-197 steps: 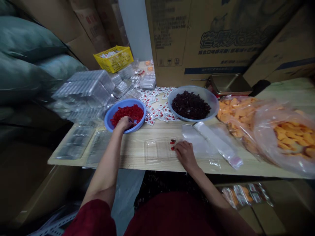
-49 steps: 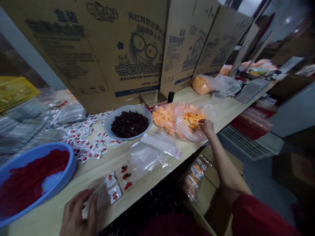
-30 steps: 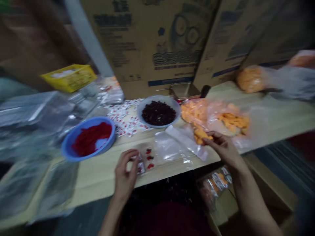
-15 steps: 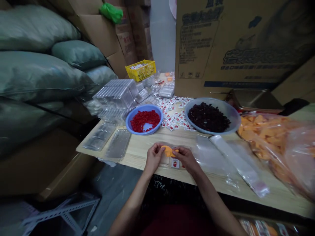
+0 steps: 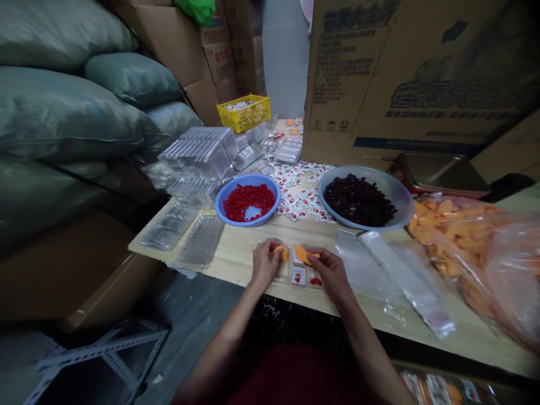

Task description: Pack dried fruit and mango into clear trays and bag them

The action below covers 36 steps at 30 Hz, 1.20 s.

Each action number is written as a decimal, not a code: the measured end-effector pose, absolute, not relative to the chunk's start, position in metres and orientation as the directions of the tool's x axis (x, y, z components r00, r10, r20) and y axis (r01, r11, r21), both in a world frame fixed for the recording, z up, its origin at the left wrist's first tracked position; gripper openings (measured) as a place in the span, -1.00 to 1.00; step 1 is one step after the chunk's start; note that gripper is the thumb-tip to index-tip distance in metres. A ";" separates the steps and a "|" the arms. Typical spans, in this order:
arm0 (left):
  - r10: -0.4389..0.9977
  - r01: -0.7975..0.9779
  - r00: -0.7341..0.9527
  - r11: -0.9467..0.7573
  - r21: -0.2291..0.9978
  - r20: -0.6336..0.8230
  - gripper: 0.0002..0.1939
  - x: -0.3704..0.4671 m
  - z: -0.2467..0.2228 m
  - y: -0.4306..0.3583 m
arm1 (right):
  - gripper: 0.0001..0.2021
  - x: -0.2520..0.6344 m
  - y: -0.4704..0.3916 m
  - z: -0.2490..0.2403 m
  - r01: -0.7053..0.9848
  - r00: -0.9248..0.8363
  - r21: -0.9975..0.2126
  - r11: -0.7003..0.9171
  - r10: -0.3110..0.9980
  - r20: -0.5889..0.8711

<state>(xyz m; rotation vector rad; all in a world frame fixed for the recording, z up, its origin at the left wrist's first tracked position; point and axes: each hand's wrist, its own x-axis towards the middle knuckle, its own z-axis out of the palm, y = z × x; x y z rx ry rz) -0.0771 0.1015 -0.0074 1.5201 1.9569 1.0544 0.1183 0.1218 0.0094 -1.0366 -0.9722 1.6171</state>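
Pinched in my left hand (image 5: 266, 261) is an orange piece (image 5: 282, 253), held over the left part of a clear plastic tray (image 5: 288, 279). My right hand (image 5: 331, 271) grips a second orange piece (image 5: 302, 255) by its right end, above the tray's middle. In the tray's middle section lies a small white packet with a red print (image 5: 298, 275). Red pieces (image 5: 316, 280) sit in its right section, beside my right fingers. My fingers cover parts of the tray and of both orange pieces.
Beyond my hands stand a blue bowl of red pieces (image 5: 223, 209) and a bowl of dark pieces (image 5: 400, 202), with scattered packets (image 5: 295, 205) between. Clear trays (image 5: 198, 242) lie left. Plastic sleeves (image 5: 405, 281) and a bag of orange pieces (image 5: 464, 225) lie right. A large carton (image 5: 379, 84) stands behind.
The orange pieces, together between both hands before, are now apart, one in each hand. My right hand has shifted slightly right, uncovering more of the tray's packet and red pieces. The view has shifted slightly.
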 end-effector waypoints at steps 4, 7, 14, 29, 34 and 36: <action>0.924 0.779 -0.290 0.076 0.622 0.250 -0.78 -0.071 0.003 0.095 | -0.73 0.116 0.115 0.003 -0.269 -0.237 -0.935 -0.231 0.957 -0.168; 0.923 0.661 -0.313 0.041 0.749 0.225 -0.71 -0.074 0.016 0.088 | -0.76 0.108 0.113 0.000 -0.201 -0.251 -0.971 -0.127 0.965 -0.074; 0.968 -0.060 -0.029 0.246 0.967 -0.248 -0.56 -0.086 0.021 0.078 | -0.78 0.073 0.109 0.003 0.008 -0.332 -0.950 0.312 0.897 0.292; 0.976 0.839 -0.108 -0.014 0.544 0.191 -0.76 -0.081 0.004 0.053 | -0.61 0.074 0.101 -0.024 0.395 -0.537 -0.720 0.570 0.779 0.322; 0.993 0.860 -0.032 -0.032 0.510 0.116 -0.77 -0.085 0.015 0.056 | -0.58 0.073 0.100 -0.018 0.351 -0.544 -0.773 0.529 0.787 0.292; 0.995 0.860 -0.009 -0.043 0.508 0.100 -0.77 -0.085 0.017 0.059 | -0.51 0.072 0.101 -0.015 0.373 -0.535 -0.772 0.514 0.799 0.274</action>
